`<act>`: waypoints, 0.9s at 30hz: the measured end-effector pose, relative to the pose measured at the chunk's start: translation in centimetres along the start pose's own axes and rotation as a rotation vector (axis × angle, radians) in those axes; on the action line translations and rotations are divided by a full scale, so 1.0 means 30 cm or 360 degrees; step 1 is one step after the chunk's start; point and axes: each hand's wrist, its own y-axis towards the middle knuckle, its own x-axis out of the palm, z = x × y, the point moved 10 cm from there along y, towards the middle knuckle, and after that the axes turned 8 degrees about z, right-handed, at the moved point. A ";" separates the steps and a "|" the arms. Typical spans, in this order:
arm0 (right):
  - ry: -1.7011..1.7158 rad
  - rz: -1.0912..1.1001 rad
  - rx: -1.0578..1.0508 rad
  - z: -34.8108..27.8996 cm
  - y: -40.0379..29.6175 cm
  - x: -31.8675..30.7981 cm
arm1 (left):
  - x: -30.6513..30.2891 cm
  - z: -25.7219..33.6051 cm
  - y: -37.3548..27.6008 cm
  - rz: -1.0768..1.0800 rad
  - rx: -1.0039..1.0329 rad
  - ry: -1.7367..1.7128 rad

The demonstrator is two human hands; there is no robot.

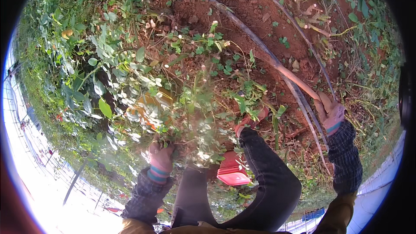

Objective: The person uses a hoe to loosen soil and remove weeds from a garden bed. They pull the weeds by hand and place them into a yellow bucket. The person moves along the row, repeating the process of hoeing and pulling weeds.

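Note:
My right hand (328, 109) is closed round a wooden handle (299, 79) at the right; its far end lies by the black hoses, and I cannot tell what head it carries. At the lower left, my left hand (161, 156) grips thin green vine stems (165, 138) among leafy growth. Both hands wear pinkish gloves with striped cuffs. Cut plant stumps (204, 68) stand in the weeds in front of me.
Dark irrigation hoses (240, 24) run across the red soil (208, 16). A pink-red plastic stool or container (233, 178) lies between my legs. Dense leafy plants (107, 71) fill the left. More cut stumps (312, 22) stand at the upper right.

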 end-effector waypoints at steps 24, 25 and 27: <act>-0.0049 -0.0211 0.0036 -0.111 -0.072 -0.051 | -0.096 -0.200 -0.032 -0.0029 -0.0518 -0.0508; -0.0104 -0.0327 0.0083 -0.131 -0.040 -0.012 | -0.118 -0.243 -0.016 0.0002 -0.0482 -0.0501; -0.0190 -0.0551 0.0171 -0.192 0.071 0.114 | -0.108 -0.217 -0.010 -0.0324 0.0134 0.0349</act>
